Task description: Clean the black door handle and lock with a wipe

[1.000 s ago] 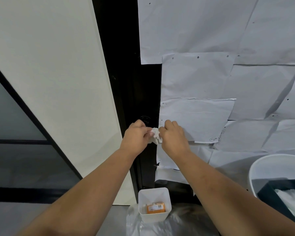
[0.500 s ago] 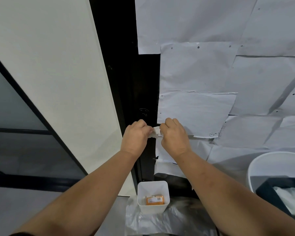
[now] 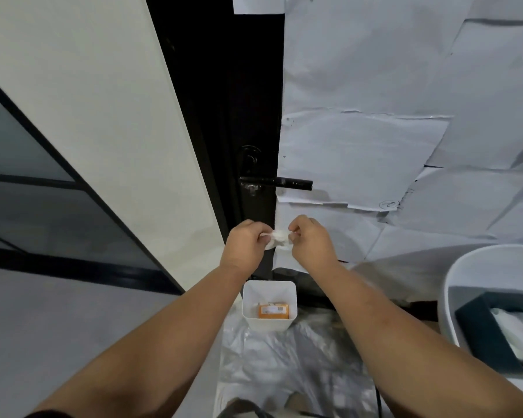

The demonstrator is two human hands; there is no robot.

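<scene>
White wipe (image 3: 277, 238) – mostly hidden – pinched between left hand (image 3: 244, 247) and right hand (image 3: 311, 244) grip.

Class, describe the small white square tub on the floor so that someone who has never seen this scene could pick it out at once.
Start at the black door and follow it down to the floor. Directly at its foot, between the person's forearms, stands a small white square plastic tub on crinkled clear plastic sheeting. Unlike the larger round white bin at the right, it holds one orange packet.
</scene>
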